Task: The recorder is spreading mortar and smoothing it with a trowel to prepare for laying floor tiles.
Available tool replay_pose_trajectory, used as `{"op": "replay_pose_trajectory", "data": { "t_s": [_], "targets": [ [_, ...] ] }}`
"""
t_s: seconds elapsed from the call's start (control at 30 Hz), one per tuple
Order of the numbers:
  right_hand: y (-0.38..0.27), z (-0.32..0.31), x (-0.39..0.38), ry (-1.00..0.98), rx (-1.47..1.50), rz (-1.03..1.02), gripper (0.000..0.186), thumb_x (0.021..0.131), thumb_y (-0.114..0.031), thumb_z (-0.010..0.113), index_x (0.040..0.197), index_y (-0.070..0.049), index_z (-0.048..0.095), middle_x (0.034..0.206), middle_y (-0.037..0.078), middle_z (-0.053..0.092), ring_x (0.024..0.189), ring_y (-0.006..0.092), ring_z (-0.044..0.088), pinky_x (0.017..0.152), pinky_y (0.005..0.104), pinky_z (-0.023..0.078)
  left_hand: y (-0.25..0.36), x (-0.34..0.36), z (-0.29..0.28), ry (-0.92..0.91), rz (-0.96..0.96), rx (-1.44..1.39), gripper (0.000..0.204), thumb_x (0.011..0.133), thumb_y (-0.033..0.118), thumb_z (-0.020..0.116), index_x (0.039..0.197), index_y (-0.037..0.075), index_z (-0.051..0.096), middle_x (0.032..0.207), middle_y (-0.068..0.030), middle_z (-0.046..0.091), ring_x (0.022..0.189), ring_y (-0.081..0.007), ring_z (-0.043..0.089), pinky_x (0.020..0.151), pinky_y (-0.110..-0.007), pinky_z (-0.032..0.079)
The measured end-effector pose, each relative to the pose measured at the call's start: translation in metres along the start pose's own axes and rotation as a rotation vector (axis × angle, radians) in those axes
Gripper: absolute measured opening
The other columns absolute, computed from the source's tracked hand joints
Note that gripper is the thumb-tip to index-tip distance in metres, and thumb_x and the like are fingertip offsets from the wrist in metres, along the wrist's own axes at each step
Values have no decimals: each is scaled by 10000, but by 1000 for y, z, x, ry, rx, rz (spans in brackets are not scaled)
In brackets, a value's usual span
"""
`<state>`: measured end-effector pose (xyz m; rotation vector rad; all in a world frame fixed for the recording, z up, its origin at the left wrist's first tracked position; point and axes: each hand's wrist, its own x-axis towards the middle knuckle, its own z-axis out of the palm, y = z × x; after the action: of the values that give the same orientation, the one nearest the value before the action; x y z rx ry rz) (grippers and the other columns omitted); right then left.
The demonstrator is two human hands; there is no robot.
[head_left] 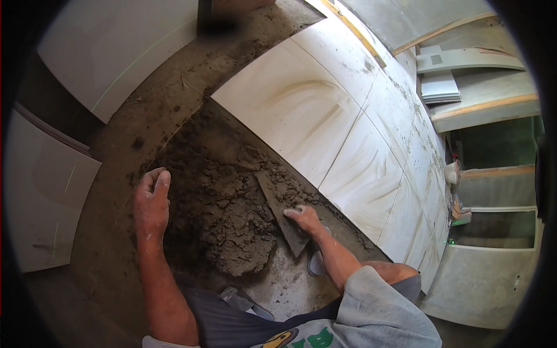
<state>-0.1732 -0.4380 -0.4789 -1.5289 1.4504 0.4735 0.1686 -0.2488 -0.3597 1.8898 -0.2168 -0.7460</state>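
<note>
My left hand (152, 200) is raised at the left side of the dark wet mortar (214, 214), fingers loosely bent and apart, holding nothing. My right hand (304, 219) grips a long flat trowel (270, 197), which lies slanted on the mortar bed, its long edge running toward the upper left. Beside the mortar, to the upper right, lie large white floor tiles (290, 110) with thin joints and muddy smears. My feet show near the lower edge, partly hidden by my legs and clothing.
Large loose tiles (116, 46) stand at the left, with a stack (52, 203) nearer me. A yellow bar (357, 32) lies at the far tile edge. Grey stepped ledges (481, 110) on the right hold white tile pieces (438, 87); small items (452, 171) sit at their foot.
</note>
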Motion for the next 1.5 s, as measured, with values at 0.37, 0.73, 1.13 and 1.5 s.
{"op": "replay_pose_trajectory", "data": {
  "t_s": [0.37, 0.73, 1.13, 1.5],
  "targets": [
    [-63, -17, -35, 171, -409, -387, 517, 752, -483, 643, 954, -9, 600, 851, 228, 637, 845, 393, 615, 755, 452, 475, 2, -4, -7, 39, 15, -8, 387, 894, 332, 591, 1091, -1, 602, 861, 10, 583, 696, -53, 466, 604, -210, 401],
    [-80, -27, 35, 455, -611, -484, 433, 788, -416, 621, 901, -5, 542, 795, 279, 611, 815, 436, 601, 712, 485, 477, 6, -15, -10, 57, 1, 27, 402, 895, 345, 581, 1105, 3, 597, 914, -5, 604, 744, -72, 491, 641, -234, 423],
    [-63, 62, -49, 27, -595, -624, 416, 797, -367, 584, 909, 31, 537, 737, 268, 612, 758, 435, 607, 712, 494, 481, 8, -18, -7, 79, 62, 65, 410, 884, 326, 586, 1095, -26, 599, 969, -84, 644, 887, -150, 578, 823, -287, 445],
    [-82, 126, -69, -298, -836, -869, 363, 867, -301, 516, 932, 54, 476, 699, 236, 620, 712, 402, 629, 693, 484, 493, 32, -95, -55, 415, -65, 28, 410, 880, 351, 590, 1090, 0, 605, 931, -51, 633, 840, -108, 546, 800, -258, 432]
  ]
}}
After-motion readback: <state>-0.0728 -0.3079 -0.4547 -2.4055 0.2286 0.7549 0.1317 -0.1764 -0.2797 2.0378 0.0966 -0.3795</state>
